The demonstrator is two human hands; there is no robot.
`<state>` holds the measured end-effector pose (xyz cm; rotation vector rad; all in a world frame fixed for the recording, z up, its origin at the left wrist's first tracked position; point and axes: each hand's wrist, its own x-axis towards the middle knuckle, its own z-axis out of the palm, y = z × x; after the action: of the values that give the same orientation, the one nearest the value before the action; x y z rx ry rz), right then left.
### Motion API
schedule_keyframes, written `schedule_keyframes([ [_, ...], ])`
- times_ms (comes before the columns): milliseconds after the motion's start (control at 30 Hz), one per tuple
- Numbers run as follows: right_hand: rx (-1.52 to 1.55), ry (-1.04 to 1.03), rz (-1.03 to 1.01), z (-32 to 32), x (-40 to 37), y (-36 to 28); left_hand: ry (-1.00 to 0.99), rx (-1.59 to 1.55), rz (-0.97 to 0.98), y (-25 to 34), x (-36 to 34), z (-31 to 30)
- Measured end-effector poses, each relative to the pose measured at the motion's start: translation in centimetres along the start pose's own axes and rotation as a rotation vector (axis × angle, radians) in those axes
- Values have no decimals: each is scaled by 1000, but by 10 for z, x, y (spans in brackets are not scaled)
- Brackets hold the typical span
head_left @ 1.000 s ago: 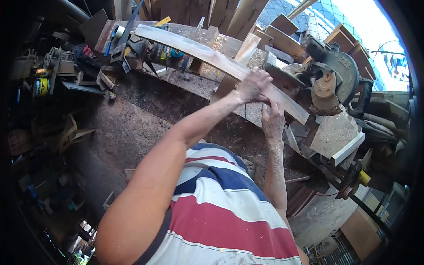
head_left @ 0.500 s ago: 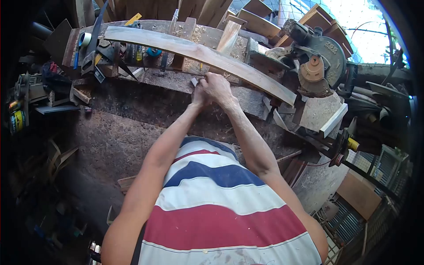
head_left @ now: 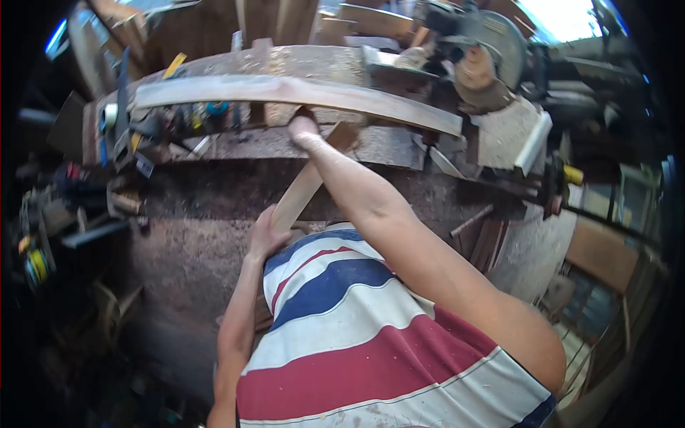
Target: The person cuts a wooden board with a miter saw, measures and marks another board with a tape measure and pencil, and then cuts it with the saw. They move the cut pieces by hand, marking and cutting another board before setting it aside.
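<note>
A short wooden board (head_left: 301,191) slants from the bench edge down toward my body. My left hand (head_left: 267,232) is closed round its lower end, close to the striped shirt. My right hand (head_left: 303,127) reaches over the bench, at the near edge of a long pale plank (head_left: 285,88). Its fingers are blurred and in shadow, so I cannot make out whether they hold anything. The long plank lies across the bench from left to right, raised above its surface.
A circular power saw (head_left: 492,57) stands at the back right beside a wood block (head_left: 503,139). Tape (head_left: 110,114), a handsaw (head_left: 123,82) and other tools lie at the left of the workbench (head_left: 385,146). Shavings cover part of the bench.
My hands have parted. The short board has come from across the bench toward my body, its lower end in my left hand. My right hand has moved forward to the long plank's edge.
</note>
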<state>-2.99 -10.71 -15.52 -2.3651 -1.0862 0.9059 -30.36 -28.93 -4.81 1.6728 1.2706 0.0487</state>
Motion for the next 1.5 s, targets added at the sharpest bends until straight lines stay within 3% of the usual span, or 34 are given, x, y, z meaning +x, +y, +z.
schedule_keyframes([
  [133, -297, -296, -258, 10, -7, 24, -23, 104, 31, -32, -52, -33],
  [200, -233, -271, -275, -14, -46, 22, -69, 155, -30, -11, -71, -65],
  [233, -433, -287, -394, -16, -58, 29, -96, 210, -16, -13, -77, -78],
  [267, -368, -177, -602, -15, -73, 55, -114, 265, -8, -13, -80, -91],
  [367, -166, -276, -362, -126, -159, 58, -133, 417, 58, 21, -82, -124],
  [467, -20, -287, -136, -195, -218, 110, -161, 587, 271, 33, -57, -143],
  [500, -90, -205, -195, -207, -230, 140, -173, 631, 329, 48, -46, -148],
  [567, 272, 13, 82, -246, -256, 184, -240, 661, 416, 87, -10, -149],
  [633, 853, 192, 400, -281, -260, 217, -270, 647, 561, 133, 31, -139],
  [667, 1094, 359, 459, -291, -254, 235, -261, 680, 631, 152, 54, -130],
  [733, 1307, 465, 492, -314, -239, 266, -261, 715, 746, 199, 100, -107],
  [833, 1100, 579, 392, -334, -194, 292, -314, 720, 876, 258, 165, -75],
  [967, 1036, 641, 308, -346, -124, 295, -344, 718, 819, 331, 211, -38],
  [1033, 1135, 636, 317, -350, -98, 301, -370, 741, 859, 340, 244, -31],
  [1067, 1039, 632, 278, -349, -87, 308, -366, 780, 828, 344, 254, -29],
  [1167, 1018, 575, 247, -339, -56, 322, -247, 912, 924, 342, 280, -32],
  [1200, 972, 596, 242, -351, -65, 310, -281, 871, 791, 338, 286, -32],
  [1300, 863, 683, 249, -364, -72, 283, -314, 821, 681, 344, 270, -20],
  [1400, 666, 743, 291, -366, -77, 267, -171, 794, 753, 328, 272, -6],
  [1500, 715, 645, 291, -365, -76, 269, -147, 798, 700, 323, 272, -7],
])
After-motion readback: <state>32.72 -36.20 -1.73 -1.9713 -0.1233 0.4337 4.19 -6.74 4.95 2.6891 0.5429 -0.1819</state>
